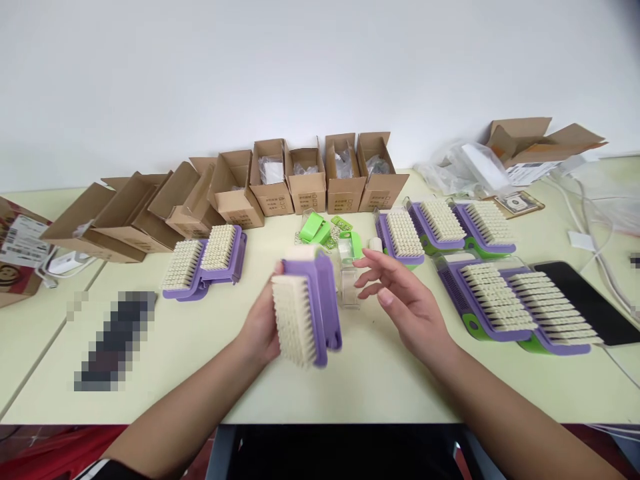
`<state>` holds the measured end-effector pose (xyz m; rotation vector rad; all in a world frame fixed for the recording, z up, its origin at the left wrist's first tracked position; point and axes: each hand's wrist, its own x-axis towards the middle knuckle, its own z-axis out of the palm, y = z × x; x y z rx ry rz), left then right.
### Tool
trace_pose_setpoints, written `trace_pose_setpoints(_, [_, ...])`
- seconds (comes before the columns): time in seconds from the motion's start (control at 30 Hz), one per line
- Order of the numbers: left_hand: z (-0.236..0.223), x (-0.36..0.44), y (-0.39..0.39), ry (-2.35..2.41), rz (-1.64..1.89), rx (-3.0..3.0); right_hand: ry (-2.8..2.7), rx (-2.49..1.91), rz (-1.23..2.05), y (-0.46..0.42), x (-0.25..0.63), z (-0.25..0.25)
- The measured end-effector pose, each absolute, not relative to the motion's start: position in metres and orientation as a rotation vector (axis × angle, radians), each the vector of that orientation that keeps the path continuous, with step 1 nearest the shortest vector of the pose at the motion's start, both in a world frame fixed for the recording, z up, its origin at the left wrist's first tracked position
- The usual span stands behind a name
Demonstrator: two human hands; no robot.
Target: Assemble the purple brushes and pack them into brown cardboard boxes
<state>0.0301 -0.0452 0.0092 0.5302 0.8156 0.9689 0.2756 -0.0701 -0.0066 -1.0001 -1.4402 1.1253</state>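
Observation:
My left hand (263, 327) is closed around a purple brush (295, 320) with cream bristles, tilted on its side above the table. Its bristles face left and toward me. To the right, my right hand (400, 293) hovers with its fingers apart and nothing in them. Near its fingertips are a clear plastic part (350, 288) and a small white roller (375, 245). Just beyond lie bright green plastic parts (316, 229) and small metal springs or clips, too small to tell. Two similar purple brushes (219, 250) rest on the left, bristles up.
Several purple-and-green brushes (493, 300) sit at the right, near a black tablet-like slab (590, 300). A row of open cardboard boxes (273, 203) lines the wall. Plastic bags (445, 173), another box (545, 143) and white cables are at the back right. A pixelated dark object (117, 340) lies left.

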Motion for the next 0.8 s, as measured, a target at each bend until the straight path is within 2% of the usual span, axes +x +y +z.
trace_pose_setpoints(0.13, [0.013, 0.013, -0.02, 0.912, 1.356, 0.349, -1.574, -1.153, 0.811, -0.063, 0.275, -0.012])
trace_pose_setpoints(0.3, [0.007, -0.006, 0.0, 1.024, 1.579, 0.3, -1.744, -1.169, 0.647, -0.058, 0.261, -0.013])
trace_pose_setpoints(0.47, [0.017, -0.018, -0.002, 0.97, 1.619, 0.363, -1.947, -1.113, 0.586, -0.051, 0.239, -0.004])
trace_pose_setpoints(0.8, [0.039, -0.045, -0.035, 0.911, 1.617, 0.298, -2.524, -1.363, 0.448, 0.001, 0.186, 0.002])
